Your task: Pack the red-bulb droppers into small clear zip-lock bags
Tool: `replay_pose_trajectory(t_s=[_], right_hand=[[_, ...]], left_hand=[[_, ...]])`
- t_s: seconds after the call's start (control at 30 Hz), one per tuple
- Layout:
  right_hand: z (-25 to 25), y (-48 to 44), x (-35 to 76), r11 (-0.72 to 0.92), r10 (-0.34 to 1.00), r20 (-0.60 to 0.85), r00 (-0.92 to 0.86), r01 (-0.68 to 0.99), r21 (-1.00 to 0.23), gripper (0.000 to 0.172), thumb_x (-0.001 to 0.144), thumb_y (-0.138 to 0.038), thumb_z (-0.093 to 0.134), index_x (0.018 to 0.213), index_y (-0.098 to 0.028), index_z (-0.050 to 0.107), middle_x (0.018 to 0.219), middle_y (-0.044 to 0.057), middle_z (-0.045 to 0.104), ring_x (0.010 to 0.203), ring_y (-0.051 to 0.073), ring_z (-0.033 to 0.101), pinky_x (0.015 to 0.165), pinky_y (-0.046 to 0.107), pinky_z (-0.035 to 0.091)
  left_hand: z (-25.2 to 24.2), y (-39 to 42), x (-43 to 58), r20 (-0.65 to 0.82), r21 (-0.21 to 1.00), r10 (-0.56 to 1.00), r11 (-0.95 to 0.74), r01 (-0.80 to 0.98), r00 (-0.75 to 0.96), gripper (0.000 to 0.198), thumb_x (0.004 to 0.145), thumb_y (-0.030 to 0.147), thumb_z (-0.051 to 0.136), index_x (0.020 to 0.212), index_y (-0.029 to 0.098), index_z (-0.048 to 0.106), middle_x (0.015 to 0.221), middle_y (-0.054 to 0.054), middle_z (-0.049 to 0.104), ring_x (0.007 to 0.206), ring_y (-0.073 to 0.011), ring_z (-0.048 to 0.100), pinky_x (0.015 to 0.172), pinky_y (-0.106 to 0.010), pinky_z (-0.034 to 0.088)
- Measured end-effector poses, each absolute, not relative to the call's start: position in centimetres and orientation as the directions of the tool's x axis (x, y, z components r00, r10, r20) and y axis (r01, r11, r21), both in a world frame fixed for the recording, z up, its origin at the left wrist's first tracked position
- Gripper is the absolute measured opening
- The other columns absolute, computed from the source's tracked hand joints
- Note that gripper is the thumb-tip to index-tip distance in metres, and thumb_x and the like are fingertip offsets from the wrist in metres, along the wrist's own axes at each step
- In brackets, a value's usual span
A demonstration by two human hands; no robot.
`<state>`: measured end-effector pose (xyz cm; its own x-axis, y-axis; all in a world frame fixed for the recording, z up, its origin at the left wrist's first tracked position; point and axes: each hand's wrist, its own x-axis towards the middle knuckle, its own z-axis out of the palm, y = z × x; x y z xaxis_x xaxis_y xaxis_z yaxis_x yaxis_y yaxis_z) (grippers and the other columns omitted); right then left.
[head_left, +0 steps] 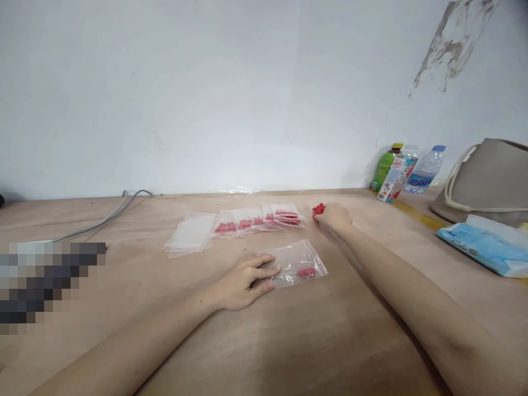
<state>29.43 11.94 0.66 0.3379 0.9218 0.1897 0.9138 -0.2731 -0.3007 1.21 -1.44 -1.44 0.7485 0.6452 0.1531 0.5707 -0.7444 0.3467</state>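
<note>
My left hand (249, 279) lies flat with its fingers apart, pressing on the left end of a clear zip bag (289, 258). Inside that bag, near its right end, is a small red cylindrical piece (306, 272). Farther away to the right, my right hand (336, 217) is closed around a bunch of small red pieces (318, 210), which stick out at its fingertips. Beyond the bag runs an overlapping row of filled zip bags (244, 223) with red pieces in them. To the row's left is a stack of flat, unfilled bags (192, 232).
Bottles (425, 169) stand against the wall at the right. A grey bag (487, 176) and a blue tissue pack (487, 245) lie nearer on that side. At the left, a grey cable (109, 216) crosses the wooden table (256, 352) near a pixelated dark object (45, 280).
</note>
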Motion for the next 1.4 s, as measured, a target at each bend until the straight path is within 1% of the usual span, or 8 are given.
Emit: replay_pose_trajectory(t_s=[0.23,0.43,0.6,0.73,1.0,1.1,1.23,1.4], right_hand=[[1.7,11.5,30.0,-0.287,0.919,0.136,0.371,0.863,-0.417,0.019,0.062,-0.033,0.061,0.069,-0.015,0.061,0.074,0.012,0.064,0.073,0.026,0.061,0.056,0.03,0.04],[2.9,9.2,31.0,-0.089,0.949,0.191,0.25,0.796,-0.599,0.028,0.075,-0.04,0.05,0.061,-0.016,0.056,0.058,0.005,0.058,0.058,0.015,0.057,0.05,0.023,0.038],[0.3,5.5,30.9,0.227,0.915,0.283,0.286,0.215,-0.95,0.033,0.066,-0.036,0.062,0.088,-0.019,0.043,0.049,-0.006,0.051,0.041,0.009,0.047,0.042,0.019,0.036],[-2.3,3.3,30.2,0.209,0.918,0.196,0.344,0.0,-0.978,0.055,0.059,-0.03,0.068,0.099,-0.023,0.032,0.053,-0.009,0.053,0.042,0.009,0.05,0.041,0.017,0.038],[-3.2,1.1,27.8,0.047,0.992,0.01,0.13,-0.284,-0.958,0.044,0.062,-0.033,0.068,0.089,-0.024,0.034,0.06,-0.008,0.056,0.052,0.011,0.06,0.053,0.024,0.048],[-3.1,0.7,28.0,-0.014,0.999,-0.024,0.034,-0.256,-0.967,0.039,0.061,-0.035,0.07,0.084,-0.022,0.042,0.063,-0.005,0.058,0.056,0.011,0.06,0.058,0.025,0.048],[-2.7,1.0,29.9,-0.054,0.983,-0.062,-0.174,0.053,-0.997,0.033,0.058,-0.036,0.073,0.077,-0.016,0.056,0.066,-0.002,0.061,0.053,0.007,0.054,0.052,0.02,0.042],[-2.1,1.9,31.4,0.09,0.932,-0.039,-0.36,0.335,-0.938,0.034,0.057,-0.04,0.072,0.079,-0.015,0.065,0.059,-0.003,0.058,0.052,0.008,0.05,0.047,0.02,0.036]], left_hand=[[-1.6,-1.4,1.3,0.177,0.342,0.639,-0.753,0.562,0.748,0.04,0.09,0.041,0.039,0.127,0.026,0.045,0.136,-0.007,0.039,0.126,-0.0221,0.034,0.104,-0.043,0.024],[-1.5,-1.4,1.3,0.2,0.344,0.632,-0.761,0.551,0.749,0.04,0.09,0.04,0.041,0.126,0.026,0.046,0.135,-0.007,0.04,0.125,-0.0219,0.036,0.103,-0.041,0.027],[-1.5,-1.3,1.3,0.201,0.326,0.628,-0.767,0.553,0.752,0.04,0.09,0.04,0.041,0.126,0.026,0.046,0.135,-0.007,0.04,0.125,-0.0226,0.035,0.103,-0.043,0.026],[-1.5,-1.4,1.2,0.196,0.326,0.63,-0.765,0.556,0.752,0.04,0.09,0.041,0.041,0.126,0.027,0.046,0.135,-0.007,0.04,0.125,-0.0228,0.035,0.104,-0.043,0.026],[-1.2,-1.6,1.4,0.21,0.339,0.642,-0.756,0.561,0.738,0.047,0.089,0.04,0.042,0.132,0.024,0.037,0.133,-0.007,0.042,0.123,-0.0221,0.038,0.104,-0.042,0.028],[-1.1,-1.7,1.5,0.246,0.35,0.631,-0.766,0.54,0.736,0.049,0.088,0.039,0.044,0.133,0.022,0.033,0.131,-0.008,0.045,0.12,-0.0221,0.04,0.102,-0.041,0.03],[-1.0,-1.7,1.5,0.248,0.353,0.624,-0.77,0.531,0.741,0.05,0.088,0.036,0.045,0.133,0.022,0.032,0.13,-0.008,0.045,0.119,-0.0223,0.04,0.101,-0.04,0.031],[-0.8,-1.8,1.5,0.235,0.359,0.627,-0.766,0.534,0.742,0.049,0.087,0.036,0.045,0.133,0.022,0.033,0.13,-0.008,0.045,0.119,-0.0224,0.041,0.101,-0.04,0.031]])
